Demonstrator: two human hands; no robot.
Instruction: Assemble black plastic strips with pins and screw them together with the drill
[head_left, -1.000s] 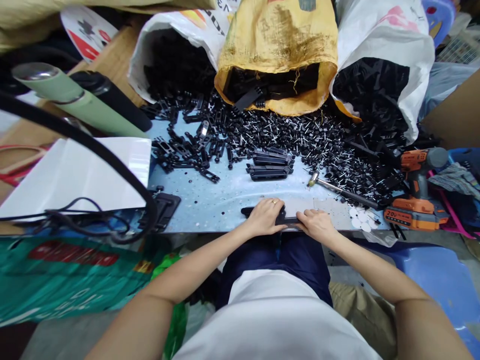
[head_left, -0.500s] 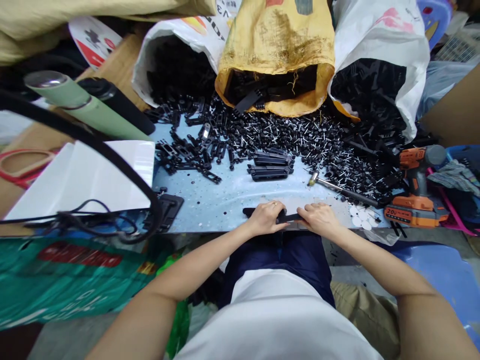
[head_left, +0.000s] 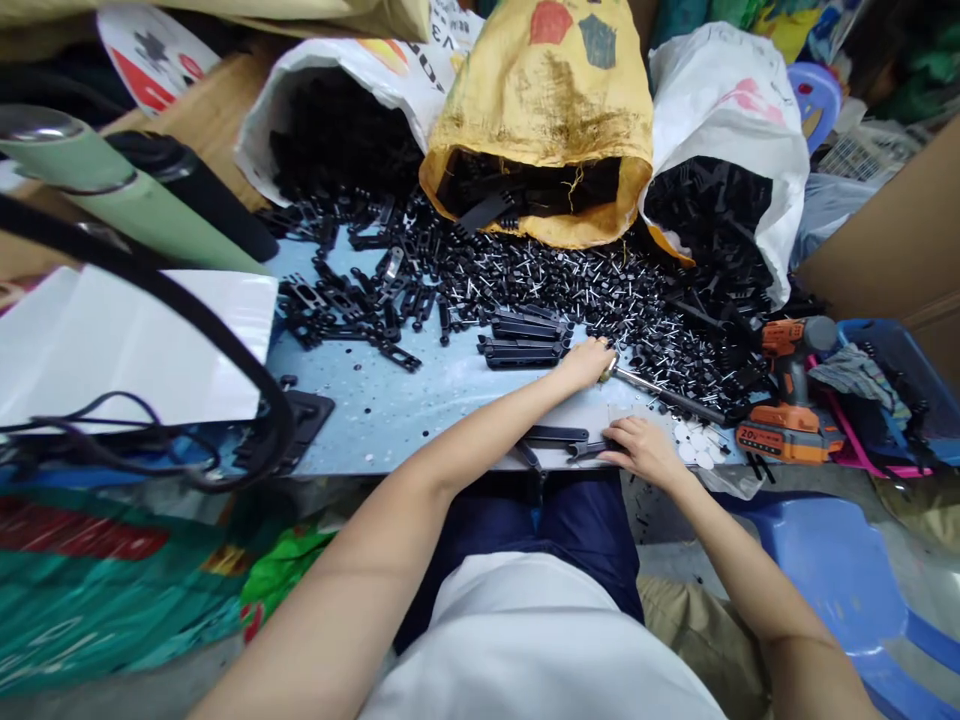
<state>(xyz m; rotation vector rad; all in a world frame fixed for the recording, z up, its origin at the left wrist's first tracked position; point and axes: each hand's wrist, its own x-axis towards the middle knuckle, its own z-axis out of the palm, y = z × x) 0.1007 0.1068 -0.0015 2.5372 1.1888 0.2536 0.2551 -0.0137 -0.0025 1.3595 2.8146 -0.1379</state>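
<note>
Meanwhile, a heap of black clips [head_left: 349, 295] lies well left of the hands on a blue bench [head_left: 375, 420], with a stack of black strips [head_left: 525, 350] just beside the left wrist. Under the left forearm, one long black strip [head_left: 559, 434] lies flat. The left hand [head_left: 589, 362] reaches out, its fingers bent at the head of a hammer [head_left: 664, 390]; whether they grip it cannot be told. The right hand [head_left: 637, 447], nearer the body, pinches the end of a forked black piece [head_left: 589, 450], tip pointing left. Right of both hands sit white discs [head_left: 697, 440] and an orange drill [head_left: 787, 395]. Fetching seems the step in hand; the next move appears to call for a sure left grasp while the right steadies the piece.
</note>
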